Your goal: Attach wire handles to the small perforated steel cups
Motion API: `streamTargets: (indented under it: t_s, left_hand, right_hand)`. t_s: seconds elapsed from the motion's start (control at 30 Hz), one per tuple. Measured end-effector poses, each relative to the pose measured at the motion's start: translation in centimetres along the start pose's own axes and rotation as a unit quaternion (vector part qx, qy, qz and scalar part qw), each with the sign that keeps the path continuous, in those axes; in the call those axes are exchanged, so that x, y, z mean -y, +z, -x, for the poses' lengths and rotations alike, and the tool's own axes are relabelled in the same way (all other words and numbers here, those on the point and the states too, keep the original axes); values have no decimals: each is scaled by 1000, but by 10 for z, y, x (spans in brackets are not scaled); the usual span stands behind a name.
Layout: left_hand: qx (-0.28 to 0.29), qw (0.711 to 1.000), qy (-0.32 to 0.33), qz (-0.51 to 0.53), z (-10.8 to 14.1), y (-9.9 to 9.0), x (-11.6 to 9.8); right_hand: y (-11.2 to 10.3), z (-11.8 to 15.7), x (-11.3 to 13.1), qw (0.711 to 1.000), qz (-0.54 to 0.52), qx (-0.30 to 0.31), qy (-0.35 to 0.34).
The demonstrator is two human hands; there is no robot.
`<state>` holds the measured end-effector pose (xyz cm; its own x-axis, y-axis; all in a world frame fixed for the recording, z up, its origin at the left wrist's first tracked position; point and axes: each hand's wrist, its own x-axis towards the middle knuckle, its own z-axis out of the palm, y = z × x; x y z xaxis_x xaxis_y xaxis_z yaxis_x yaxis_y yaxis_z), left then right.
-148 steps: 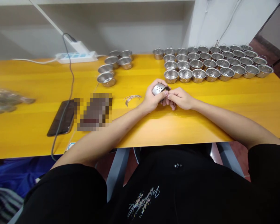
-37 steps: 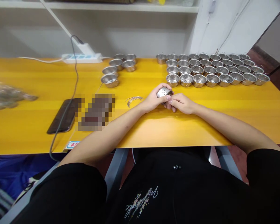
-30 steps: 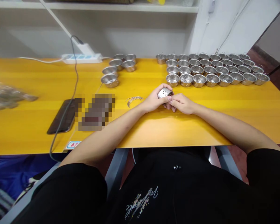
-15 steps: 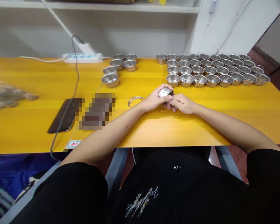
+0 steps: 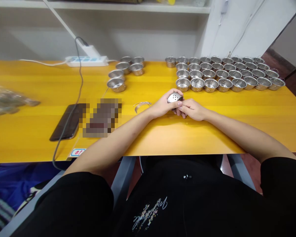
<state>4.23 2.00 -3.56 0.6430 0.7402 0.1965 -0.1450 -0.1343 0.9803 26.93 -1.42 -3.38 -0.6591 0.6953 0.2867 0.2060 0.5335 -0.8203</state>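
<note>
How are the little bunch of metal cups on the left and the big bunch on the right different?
The little bunch has just six cups; the big bunch has many more. The big bunch makes neat rows, while the little bunch is looser. Thin wires show on many cups in the big bunch, but I see none on the little bunch. Both are shiny metal, standing open side up.

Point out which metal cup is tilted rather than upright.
The cup in the left hand; the other cups stand upright on the table.
</note>
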Motion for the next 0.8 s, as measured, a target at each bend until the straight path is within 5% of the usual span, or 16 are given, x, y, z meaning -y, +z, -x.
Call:
streamTargets:
  t_s: [0.8]
  left_hand:
    - [33,991,86,-97,6,4,2]
  right_hand:
    - [-1,-2,1,998,57,21,-1]
